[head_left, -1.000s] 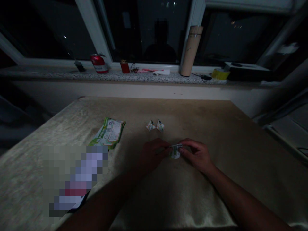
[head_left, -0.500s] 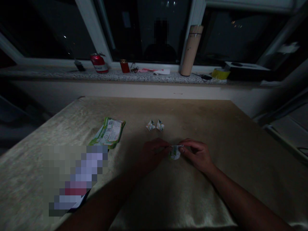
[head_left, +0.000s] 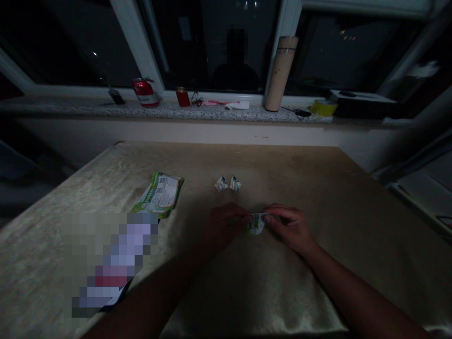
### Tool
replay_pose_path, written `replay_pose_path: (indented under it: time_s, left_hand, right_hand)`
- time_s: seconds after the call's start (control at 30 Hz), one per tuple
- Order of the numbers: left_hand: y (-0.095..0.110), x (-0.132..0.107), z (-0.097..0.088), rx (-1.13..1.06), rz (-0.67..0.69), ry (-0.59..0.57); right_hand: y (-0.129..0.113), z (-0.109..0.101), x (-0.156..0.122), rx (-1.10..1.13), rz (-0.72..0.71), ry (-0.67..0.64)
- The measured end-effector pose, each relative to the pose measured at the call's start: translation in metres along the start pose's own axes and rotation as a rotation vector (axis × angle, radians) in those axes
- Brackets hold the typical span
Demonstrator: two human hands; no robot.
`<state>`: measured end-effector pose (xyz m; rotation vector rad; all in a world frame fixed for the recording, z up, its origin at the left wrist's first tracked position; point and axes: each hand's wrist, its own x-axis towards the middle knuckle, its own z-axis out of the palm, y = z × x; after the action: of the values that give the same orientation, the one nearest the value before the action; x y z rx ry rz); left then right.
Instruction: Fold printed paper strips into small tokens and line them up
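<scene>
A small piece of printed green-and-white paper or wrapper [head_left: 256, 224] is held between my two hands, its top edge folded over into a straight pale line. My left hand [head_left: 228, 223] pinches it at the left end, with the fingertips partly in shadow. At the opposite end, the thumb and fingers of my right hand [head_left: 289, 223] are closed on it. Just beyond my hands, two small folded pointed shapes of printed paper [head_left: 221, 184] stand side by side on the table. A flat green-and-white printed packet [head_left: 164, 193] lies to the left of them.
A shiny beige cloth covers the table [head_left: 282, 174]. At the left lies a long pixelated object [head_left: 123, 254]. Along the granite windowsill [head_left: 212, 112] stand a red can [head_left: 144, 93], an orange jar [head_left: 182, 97], a tall tan flask [head_left: 281, 75] and a roll of yellow tape [head_left: 324, 108].
Both hands stay almost in the same place. The lower part of the small printed piece has shifted slightly and looks a little narrower between the fingers.
</scene>
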<state>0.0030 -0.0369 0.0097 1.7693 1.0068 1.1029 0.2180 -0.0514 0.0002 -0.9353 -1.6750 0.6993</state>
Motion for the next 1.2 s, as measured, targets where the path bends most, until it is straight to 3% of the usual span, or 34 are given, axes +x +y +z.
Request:
replay_pose_path:
  time_s: [1.2]
  left_hand:
    - [-0.0099,-0.0009,0.0004,-0.053,0.097,0.029]
  right_hand:
    - [-0.0024,0.0,0.0003,0.073,-0.038,-0.05]
